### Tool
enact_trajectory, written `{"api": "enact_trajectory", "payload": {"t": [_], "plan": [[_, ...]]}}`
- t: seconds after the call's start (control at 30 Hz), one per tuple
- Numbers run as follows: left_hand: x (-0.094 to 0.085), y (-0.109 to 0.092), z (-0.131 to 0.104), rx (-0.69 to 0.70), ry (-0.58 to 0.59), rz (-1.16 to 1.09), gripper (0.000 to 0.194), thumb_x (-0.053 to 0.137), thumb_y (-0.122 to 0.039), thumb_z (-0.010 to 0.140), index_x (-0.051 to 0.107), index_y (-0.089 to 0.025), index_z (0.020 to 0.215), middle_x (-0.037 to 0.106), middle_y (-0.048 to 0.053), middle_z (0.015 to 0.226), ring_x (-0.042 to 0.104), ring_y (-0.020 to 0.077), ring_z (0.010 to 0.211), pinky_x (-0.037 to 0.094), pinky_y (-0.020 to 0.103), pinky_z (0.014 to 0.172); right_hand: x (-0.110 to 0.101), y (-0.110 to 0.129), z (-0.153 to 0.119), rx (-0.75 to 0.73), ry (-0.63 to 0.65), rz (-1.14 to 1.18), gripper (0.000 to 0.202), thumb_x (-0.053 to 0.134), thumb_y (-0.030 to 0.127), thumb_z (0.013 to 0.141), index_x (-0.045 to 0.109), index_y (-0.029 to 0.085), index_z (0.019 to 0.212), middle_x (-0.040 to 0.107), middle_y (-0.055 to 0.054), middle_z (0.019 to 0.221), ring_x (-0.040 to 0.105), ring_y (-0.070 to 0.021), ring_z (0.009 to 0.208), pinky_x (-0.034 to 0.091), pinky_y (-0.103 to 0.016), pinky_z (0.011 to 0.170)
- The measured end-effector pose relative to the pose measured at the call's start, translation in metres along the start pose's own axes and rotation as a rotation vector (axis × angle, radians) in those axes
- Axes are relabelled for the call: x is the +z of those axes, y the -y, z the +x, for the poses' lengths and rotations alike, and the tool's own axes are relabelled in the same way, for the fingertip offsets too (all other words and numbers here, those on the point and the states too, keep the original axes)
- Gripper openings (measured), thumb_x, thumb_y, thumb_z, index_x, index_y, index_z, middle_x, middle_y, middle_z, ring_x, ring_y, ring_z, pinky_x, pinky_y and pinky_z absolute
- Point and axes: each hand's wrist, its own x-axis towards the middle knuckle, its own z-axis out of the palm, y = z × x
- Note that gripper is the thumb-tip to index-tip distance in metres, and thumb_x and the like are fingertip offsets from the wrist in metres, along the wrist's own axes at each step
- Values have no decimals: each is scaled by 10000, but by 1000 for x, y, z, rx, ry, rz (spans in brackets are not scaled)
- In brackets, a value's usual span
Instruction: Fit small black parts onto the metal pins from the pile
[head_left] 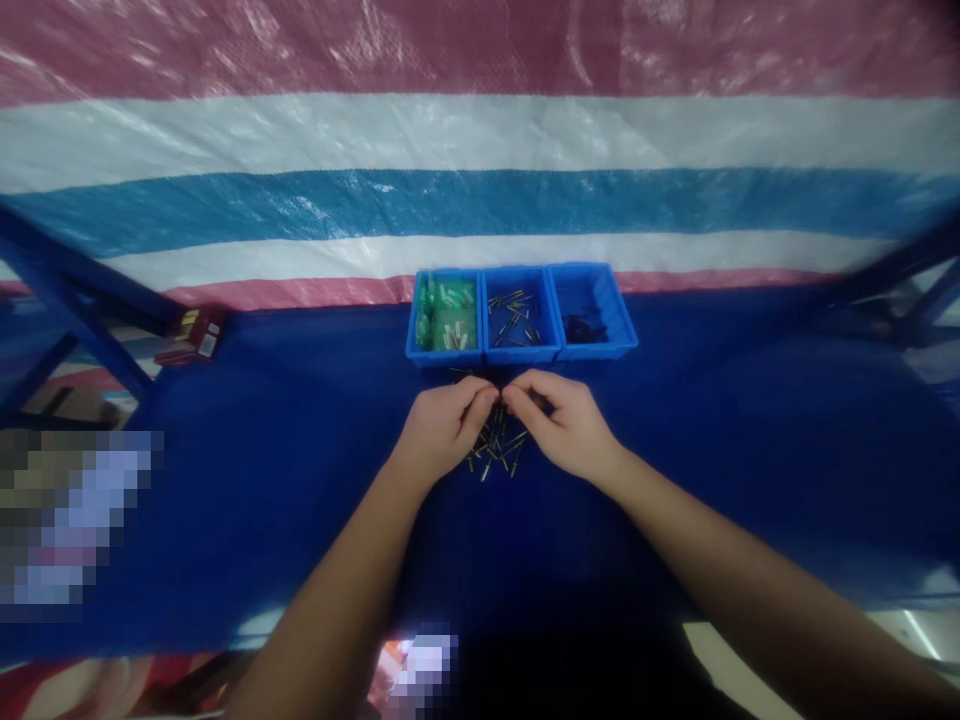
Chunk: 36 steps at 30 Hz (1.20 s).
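Note:
My left hand (pixel 448 425) and my right hand (pixel 561 422) meet almost fingertip to fingertip, each with thumb and forefinger pinched together. Whatever is between the fingers is too small and blurred to make out. Just beneath them, a loose pile of thin metal pins (pixel 491 458), some brass-coloured, lies on the blue tabletop (pixel 315 430). Behind the hands stand three joined blue bins. White and silvery short pieces on green lining fill part of the left bin (pixel 444 357). Similar thin pins lie in the middle bin (pixel 523 355), and dark small parts in the right bin (pixel 600 352).
A dark red box (pixel 190 335) sits at the table's back left, beside blue frame legs (pixel 82 300). A striped plastic sheet (pixel 480 200) hangs behind the table. A blue frame bar (pixel 900 255) slants at the right.

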Motion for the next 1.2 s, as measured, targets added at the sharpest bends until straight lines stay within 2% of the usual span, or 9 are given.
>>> {"api": "enact_trajectory", "payload": {"t": [0.2,0.47,0.67,0.77,0.97,1.1,1.2], "plan": [[1,-1,-2,-20,-13,-106,205,535,-336,986,641,-198,1095,733,2,821,662,109,641,484,216,621,0,-1,0,6,15,53,290,523,363,997,642,189,798,651,-10,747,588,-131,674,450,-250,616],[1,0,-1,20,13,-63,224,451,-312,1021,632,-187,975,668,-17,690,620,102,582,439,214,572,-2,-1,0,2,67,46,312,514,349,998,629,184,760,645,-8,734,577,-123,659,444,-253,613],[0,1,-1,-7,38,-50,288,415,-348,1036,639,-185,958,662,-14,680,612,105,571,434,220,573,1,-2,-1,11,9,37,161,567,338,965,643,201,925,654,1,745,583,-126,647,463,-241,590],[0,1,-1,-7,32,-55,283,431,-349,1031,644,-184,947,665,-13,686,618,106,580,438,221,581,2,-2,-1,7,-9,14,177,566,334,967,650,198,891,667,-8,755,595,-130,661,460,-240,589],[5,0,-3,-54,-22,-118,184,578,-333,967,625,-212,1098,674,-43,702,634,94,581,461,203,600,1,-2,0,40,-51,1,240,547,350,977,647,186,832,653,-7,724,585,-125,647,442,-236,589],[6,1,-3,-33,-35,-91,157,541,-309,986,639,-207,1053,704,-21,772,644,94,612,462,204,616,1,-3,0,45,-28,-2,272,540,369,982,636,185,805,650,-6,713,585,-124,645,437,-237,600],[4,2,-2,-6,-10,-45,183,506,-310,1004,644,-191,989,675,-23,707,629,98,593,442,210,596,1,-2,-1,36,-15,-4,276,543,368,981,633,188,793,654,-8,715,587,-126,647,433,-239,601]]}}
